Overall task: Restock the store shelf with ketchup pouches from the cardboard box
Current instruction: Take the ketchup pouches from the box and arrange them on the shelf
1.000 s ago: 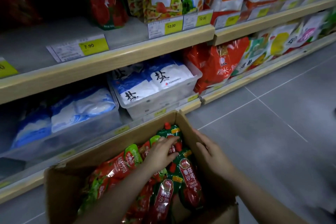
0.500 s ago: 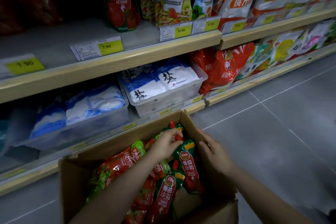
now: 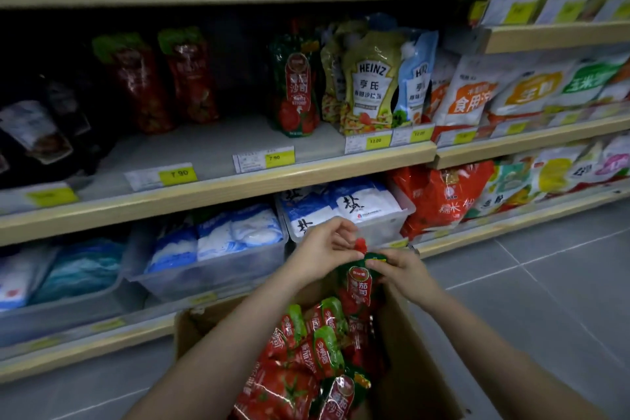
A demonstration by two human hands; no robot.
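A red and green ketchup pouch (image 3: 358, 286) hangs upright above the open cardboard box (image 3: 409, 361). My left hand (image 3: 320, 252) pinches it near its red cap. My right hand (image 3: 402, 271) pinches the pouch's top right corner. Several more ketchup pouches (image 3: 306, 351) lie piled in the box. On the middle shelf (image 3: 218, 155) one matching ketchup pouch (image 3: 296, 89) stands upright, and two darker red pouches (image 3: 163, 78) stand further left.
Heinz salad dressing pouches (image 3: 371, 82) stand right of the shelved ketchup. Clear bins of salt bags (image 3: 341, 208) fill the shelf below, just behind my hands. Yellow price tags (image 3: 279, 157) line the shelf edge. Grey tiled floor (image 3: 545, 283) lies to the right.
Both hands took one pouch from the box and raised it above the rim. My head tilted up, so the middle and upper shelves now show.
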